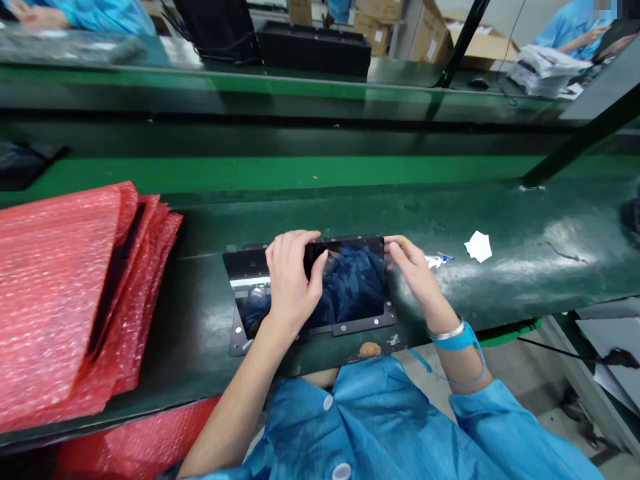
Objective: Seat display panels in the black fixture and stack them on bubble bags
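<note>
Glossy black screen panels lie on a dark mounting plate (pixel 363 325) with holes along its near edge. My left hand (pixel 293 277) curves over the middle, its thumb and fingers around the left part of the right-hand screen panel (pixel 350 280). Its grip is partly hidden behind the hand. At that panel's right edge, my right hand (pixel 413 267) pinches with thumb and fingers. Left of my left hand shows another shiny black section (pixel 247 277) with a pale reflected stripe; whether it is a separate panel, I cannot tell.
A stack of red bubble-wrap bags (pixel 60 293) stands on the left of the green bench (pixel 200 300). A white paper scrap (pixel 479 246) and a small crumpled wrapper (pixel 438 260) lie to the right. A dark post (pixel 575 143) rises behind. Co-workers in blue sleeves (pixel 107 15) are across the bench.
</note>
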Motion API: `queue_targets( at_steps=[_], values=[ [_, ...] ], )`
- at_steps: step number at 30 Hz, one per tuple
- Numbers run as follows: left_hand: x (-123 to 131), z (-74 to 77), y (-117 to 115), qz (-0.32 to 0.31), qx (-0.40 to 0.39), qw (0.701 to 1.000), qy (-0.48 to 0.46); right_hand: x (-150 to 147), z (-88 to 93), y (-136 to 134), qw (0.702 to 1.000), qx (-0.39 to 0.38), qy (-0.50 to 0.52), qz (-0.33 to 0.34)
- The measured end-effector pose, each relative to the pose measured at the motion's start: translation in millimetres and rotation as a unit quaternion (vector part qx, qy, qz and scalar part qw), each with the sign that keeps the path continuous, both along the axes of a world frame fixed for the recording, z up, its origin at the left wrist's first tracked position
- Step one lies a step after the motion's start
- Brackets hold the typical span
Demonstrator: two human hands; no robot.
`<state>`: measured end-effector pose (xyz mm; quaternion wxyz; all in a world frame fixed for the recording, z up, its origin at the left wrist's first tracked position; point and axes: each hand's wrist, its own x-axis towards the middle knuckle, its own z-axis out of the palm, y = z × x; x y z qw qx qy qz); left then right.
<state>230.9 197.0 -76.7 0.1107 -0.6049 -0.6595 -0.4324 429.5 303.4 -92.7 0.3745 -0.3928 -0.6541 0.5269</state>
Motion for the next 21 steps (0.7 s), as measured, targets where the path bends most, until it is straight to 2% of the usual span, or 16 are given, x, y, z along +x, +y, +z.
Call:
queue_targets(
  at_steps=[2,3,5,6,8,11,13,16,21],
  values=[
    [-5.7,8.4,-16.6,-0.011,0.023,1.0,-0.003,-24.0,1.6,4.1,1.0,0.011,0.024,0.013],
    [-10.5,10.2,-24.5,0.006,0.039,0.999,-0.01,-31.2,0.8,3.9,0.999,0.014,0.033,0.013],
    [-23.1,8.6,-37.3,0.078,0.08,0.992,-0.065,-37.4,-3.5,1.0,0.999,0.014,0.046,0.001],
    [-30.2,5.4,-41.4,0.113,0.096,0.981,-0.123,-37.9,-6.0,-0.7,0.999,0.014,0.051,-0.006],
    [-43.0,-3.3,-44.9,0.139,0.092,0.946,-0.279,-37.3,-9.4,-3.2,0.998,0.014,0.059,-0.017],
    [-53.9,-13.0,-42.4,0.128,0.079,0.866,-0.477,-37.8,-6.8,-3.0,0.998,0.014,0.064,-0.019],
    [-55.7,-12.3,-40.0,0.138,0.107,0.828,-0.533,-37.4,-1.7,-1.6,0.998,0.015,0.066,-0.003],
    [-56.9,-2.7,-39.0,0.147,0.159,0.788,-0.576,-28.8,2.2,-3.7,0.996,-0.022,0.078,0.043],
    [-62.0,10.8,-38.7,0.174,0.213,0.719,-0.638,-4.7,-8.0,-25.3,0.987,-0.113,0.056,0.099]
  ],
)
